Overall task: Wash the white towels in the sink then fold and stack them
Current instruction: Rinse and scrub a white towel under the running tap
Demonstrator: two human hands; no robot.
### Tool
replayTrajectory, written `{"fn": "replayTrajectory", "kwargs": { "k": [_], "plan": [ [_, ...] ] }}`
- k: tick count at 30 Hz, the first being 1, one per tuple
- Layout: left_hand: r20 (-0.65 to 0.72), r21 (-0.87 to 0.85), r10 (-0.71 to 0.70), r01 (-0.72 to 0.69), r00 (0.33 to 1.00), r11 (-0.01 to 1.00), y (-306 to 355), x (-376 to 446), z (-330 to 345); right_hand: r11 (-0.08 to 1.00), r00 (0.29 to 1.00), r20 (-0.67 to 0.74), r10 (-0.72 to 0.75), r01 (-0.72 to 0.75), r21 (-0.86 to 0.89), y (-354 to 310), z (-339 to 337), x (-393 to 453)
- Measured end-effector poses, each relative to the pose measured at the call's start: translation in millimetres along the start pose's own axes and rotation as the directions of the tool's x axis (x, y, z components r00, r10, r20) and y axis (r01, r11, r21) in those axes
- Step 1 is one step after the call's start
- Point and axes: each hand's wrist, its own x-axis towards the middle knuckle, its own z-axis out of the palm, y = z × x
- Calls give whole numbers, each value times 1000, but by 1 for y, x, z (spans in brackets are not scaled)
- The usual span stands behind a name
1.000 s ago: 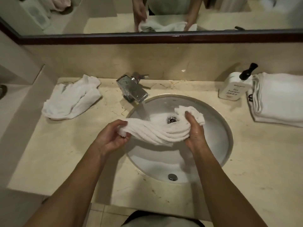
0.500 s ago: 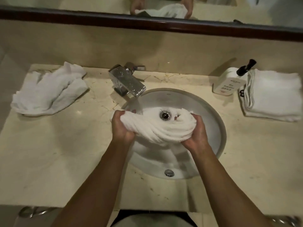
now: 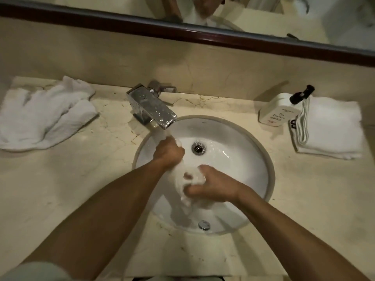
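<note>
Beige veined stone counter, smooth and matte, with round white glazed sink sunk under its rim. Task judged at mid-wash: one crumpled white towel, soft terry, loose on counter at far left, state (washed or not) not tellable; folded stack of white towels at far right, edges squared, just beside white soap bottle with black pump. Folding and stacking of the towel in hand judged not yet done. Square chrome tap, speckled with droplets, running water into basin. Wet towel inside the sink, twisted into a short rope between both hands. Left hand under the stream, fingers curled tight round upper end; right hand lower, fingers clamped round bunched lower end. Chrome drain and overflow cap, small, round, shiny.
</note>
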Motion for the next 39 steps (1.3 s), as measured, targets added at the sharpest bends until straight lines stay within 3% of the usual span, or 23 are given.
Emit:
{"fn": "replayTrajectory", "kwargs": {
  "k": [2, 4, 5, 7, 8, 9, 11, 12, 14, 16, 19, 22, 23, 24, 26, 29, 32, 34, 36, 39],
  "plan": [
    [36, 98, 41, -44, 999, 994, 0, -3, 6, 868, 986, 158, -46, 117, -483, -6, 7, 5],
    [26, 111, 26, -29, 999, 993, -3, -6, 9, 745, 972, 227, -61, 196, -637, -8, 10, 6],
    [29, 99, 9, -12, 1000, 995, -5, -6, 9, 755, 970, 237, -48, 191, -628, -4, 7, 5],
    [118, -120, -98, 113, 988, 986, -16, -4, 5, 924, 989, 145, -4, 59, -378, -3, -5, 0],
    [266, -338, -136, 225, 954, 914, -23, -6, -2, 995, 999, 42, 21, -17, -95, -1, -12, -3],
    [426, -563, -89, 341, 900, 753, -30, -12, -10, 972, 996, -66, 65, -48, 230, 3, -18, -6],
    [560, -769, 50, 496, 827, 403, -43, -25, -19, 691, 970, -153, 189, -21, 722, 18, -23, -9],
    [566, -801, 98, 519, 818, 298, -52, -30, -21, 511, 963, -118, 243, -23, 859, 27, -24, -10],
    [525, -846, 113, 503, 843, 180, -66, -45, -19, 194, 953, -37, 300, -23, 981, 46, -19, -12],
    [448, -894, 117, 444, 886, 60, -77, -58, -10, -16, 941, -47, 334, 55, 998, 58, -14, -15],
    [357, -908, 161, 383, 920, -172, -65, -67, 12, -201, 925, -105, 365, 189, 961, 62, 5, -20],
    [195, -894, 46, 197, 980, -403, -53, -56, 31, -302, 900, -81, 429, 227, 926, 68, 26, -18],
    [170, -903, 28, 167, 985, -396, -51, -53, 33, -329, 891, -49, 452, 218, 919, 71, 29, -16],
    [151, -947, -23, 138, 988, -291, -50, -48, 28, -336, 874, -29, 485, 217, 916, 71, 31, -15],
    [274, -955, 4, 272, 962, -118, -52, -38, 20, -301, 884, -58, 464, 219, 928, 76, 31, -13],
    [419, -868, -74, 424, 905, 258, -52, -22, 9, 18, 910, -105, 401, 107, 994, 59, 25, -14],
    [329, -655, -89, 295, 940, 696, -45, -7, 8, 252, 947, -38, 320, -46, 967, 42, 26, -8],
    [270, -628, -179, 314, 946, 712, -40, 3, 13, 404, 940, -153, 304, 18, 915, 41, 28, -2],
    [183, -517, -222, 286, 958, 807, -36, 8, 17, 638, 972, -190, 136, 61, 767, 40, 24, 3],
    [183, -244, -93, 136, 979, 960, -23, 6, 23, 930, 996, 63, -63, 35, 365, 23, 14, 11]
  ]
}}
